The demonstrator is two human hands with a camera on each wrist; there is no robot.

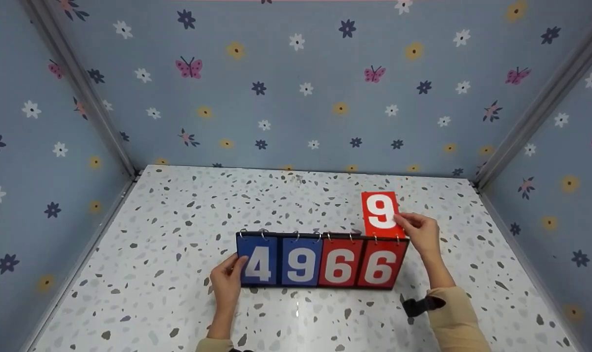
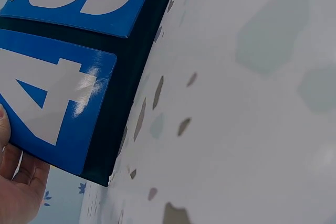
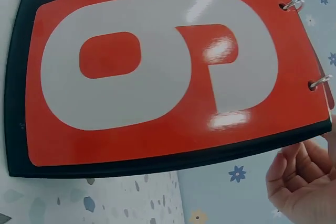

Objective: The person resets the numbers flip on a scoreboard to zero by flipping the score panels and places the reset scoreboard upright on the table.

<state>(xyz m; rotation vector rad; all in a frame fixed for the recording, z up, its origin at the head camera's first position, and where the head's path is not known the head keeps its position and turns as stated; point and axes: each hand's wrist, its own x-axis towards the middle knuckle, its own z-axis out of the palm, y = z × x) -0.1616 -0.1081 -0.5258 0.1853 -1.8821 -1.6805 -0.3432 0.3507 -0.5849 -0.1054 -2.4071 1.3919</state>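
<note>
A flip scoreboard (image 1: 280,264) stands on the speckled table, its blue cards reading 4 and 9 and its red cards 6 and 6. My left hand (image 1: 226,278) grips its left edge, thumb over the front beside the blue 4 card (image 2: 47,93) and fingers behind. Above the top edge on the right, a red 9 card (image 1: 380,215) is raised on its rings. My right hand (image 1: 423,233) pinches that card by its right side. The right wrist view shows the red 6 card (image 3: 157,145) up close, with the right hand (image 3: 304,177) partly cut off at the frame edge.
Metal rings (image 1: 328,235) run along the scoreboard's top edge. White speckled tabletop (image 1: 178,210) surrounds it. Blue flowered panels (image 1: 296,98) rise behind the table and at both sides, joined by grey corner posts (image 1: 535,93).
</note>
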